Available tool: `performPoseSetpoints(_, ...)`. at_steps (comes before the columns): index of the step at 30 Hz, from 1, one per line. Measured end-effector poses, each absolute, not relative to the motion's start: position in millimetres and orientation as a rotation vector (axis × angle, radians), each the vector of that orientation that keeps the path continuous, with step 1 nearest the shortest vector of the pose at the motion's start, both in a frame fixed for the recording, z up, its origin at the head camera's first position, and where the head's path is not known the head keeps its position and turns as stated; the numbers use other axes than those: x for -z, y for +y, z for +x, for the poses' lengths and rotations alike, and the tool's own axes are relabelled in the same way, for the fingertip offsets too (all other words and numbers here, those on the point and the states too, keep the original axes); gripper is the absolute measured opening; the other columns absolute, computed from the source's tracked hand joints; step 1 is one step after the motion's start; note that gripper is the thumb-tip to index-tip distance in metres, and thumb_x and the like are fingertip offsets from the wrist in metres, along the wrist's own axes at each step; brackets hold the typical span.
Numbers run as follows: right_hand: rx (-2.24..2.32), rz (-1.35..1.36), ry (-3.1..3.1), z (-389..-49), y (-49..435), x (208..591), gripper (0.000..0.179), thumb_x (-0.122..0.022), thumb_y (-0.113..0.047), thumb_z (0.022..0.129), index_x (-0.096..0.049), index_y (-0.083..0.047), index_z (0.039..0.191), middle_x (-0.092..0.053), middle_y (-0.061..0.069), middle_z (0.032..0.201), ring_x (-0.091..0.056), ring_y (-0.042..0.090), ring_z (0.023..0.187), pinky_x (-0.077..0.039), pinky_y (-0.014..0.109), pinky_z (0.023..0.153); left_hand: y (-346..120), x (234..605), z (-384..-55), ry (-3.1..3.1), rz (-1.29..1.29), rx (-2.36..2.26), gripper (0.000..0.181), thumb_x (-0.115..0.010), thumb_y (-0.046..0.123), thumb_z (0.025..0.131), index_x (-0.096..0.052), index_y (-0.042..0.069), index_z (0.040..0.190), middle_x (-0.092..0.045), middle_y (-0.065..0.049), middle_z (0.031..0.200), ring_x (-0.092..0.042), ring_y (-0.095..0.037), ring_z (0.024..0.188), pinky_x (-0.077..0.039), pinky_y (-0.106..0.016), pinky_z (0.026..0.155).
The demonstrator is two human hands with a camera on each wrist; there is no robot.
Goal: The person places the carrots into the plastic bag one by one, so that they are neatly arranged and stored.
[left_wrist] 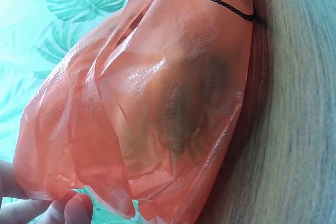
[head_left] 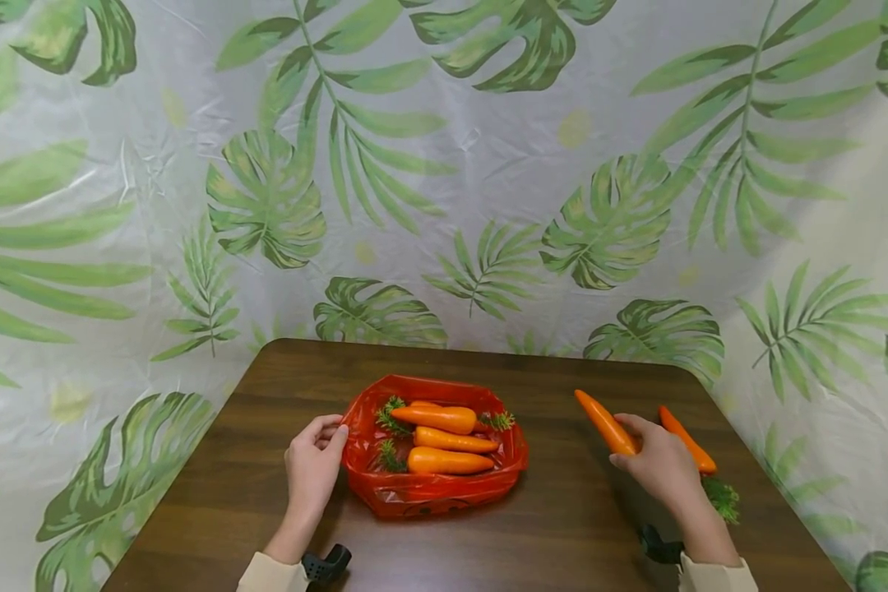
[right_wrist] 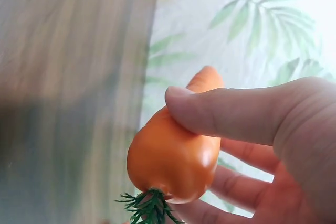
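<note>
A red plastic bag [head_left: 444, 495] lies with its mouth spread on the dark wooden table [head_left: 533, 543], several orange carrots [head_left: 451, 463] with green tops inside it. My left hand [head_left: 315, 460] pinches the bag's left edge between thumb and fingers; the left wrist view shows the bag's thin side [left_wrist: 142, 87] above the fingertips. Off to the right, my right hand [head_left: 662, 460] grips a carrot [head_left: 605, 421] between thumb and fingers, tip pointing away to the upper left. The right wrist view shows its thick end and green leaves [right_wrist: 149, 205].
One more carrot [head_left: 686, 440] lies on the table's right side, partly behind my right hand, its leaves [head_left: 722, 498] toward me. Black wrist straps [head_left: 327, 564] sit at both wrists. A leaf-patterned sheet [head_left: 488, 181] hangs behind the table's far edge.
</note>
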State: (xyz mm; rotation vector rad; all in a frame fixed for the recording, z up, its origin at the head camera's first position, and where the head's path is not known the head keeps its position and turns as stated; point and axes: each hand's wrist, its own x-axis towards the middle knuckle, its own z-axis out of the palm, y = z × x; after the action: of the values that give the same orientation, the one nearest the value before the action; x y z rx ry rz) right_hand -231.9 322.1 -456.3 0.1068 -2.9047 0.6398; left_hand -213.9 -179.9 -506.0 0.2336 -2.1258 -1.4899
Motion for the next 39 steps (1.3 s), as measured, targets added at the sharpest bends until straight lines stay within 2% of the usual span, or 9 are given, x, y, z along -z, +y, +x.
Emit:
performPoseSetpoints(7,-0.760,0.192,-2.853,-235,305,442,0.068,-0.085,-0.022,0.081,-0.056,-0.008,0.142,-0.067,0.017,0.123,-0.061,0.023,0.081,-0.043,0.035,0.064,-180,505,-214,-2.130,0.234,1.478,0.012,-0.072,0.014,0.094,-0.076,0.010,0.104,-0.073,-0.007,0.085,-0.063,-0.019,0.069,-0.052,-0.023,0.056)
performPoseSetpoints(17,-0.941,0.276,-2.800,-241,281,425,0.071,-0.084,-0.022,0.083,-0.052,-0.016,0.146,-0.066,0.013,0.126,-0.067,0.031,0.101,-0.053,0.038,0.070,-179,505,-213,-2.129,0.241,1.504,0.012,-0.072,0.015,0.094,-0.076,0.011,0.105,-0.072,-0.006,0.086,-0.063,-0.019,0.070,-0.053,-0.024,0.057)
performPoseSetpoints(24,-1.011,0.345,-2.744,-248,262,416,0.071,-0.085,-0.019,0.082,-0.054,-0.020,0.146,-0.067,0.011,0.124,-0.067,0.031,0.106,-0.055,0.042,0.074,-179,504,-213,-2.127,0.243,1.514,0.012,-0.072,0.015,0.094,-0.076,0.012,0.105,-0.072,-0.006,0.086,-0.062,-0.020,0.071,-0.053,-0.024,0.058)
performPoseSetpoints(32,-1.128,0.422,-2.716,-253,238,401,0.074,-0.084,-0.023,0.083,-0.049,-0.027,0.148,-0.064,0.008,0.128,-0.064,0.029,0.110,-0.055,0.044,0.079,-180,504,-213,-2.130,0.243,1.521,0.012,-0.072,0.016,0.094,-0.076,0.012,0.105,-0.072,-0.005,0.086,-0.063,-0.020,0.071,-0.053,-0.024,0.059)
performPoseSetpoints(39,-1.193,0.491,-2.681,-257,217,393,0.075,-0.084,-0.024,0.084,-0.048,-0.027,0.150,-0.062,0.009,0.130,-0.063,0.029,0.111,-0.055,0.044,0.080,-180,503,-213,-2.128,0.241,1.523,0.012,-0.071,0.017,0.095,-0.076,0.013,0.105,-0.072,-0.005,0.086,-0.063,-0.021,0.071,-0.054,-0.025,0.058)
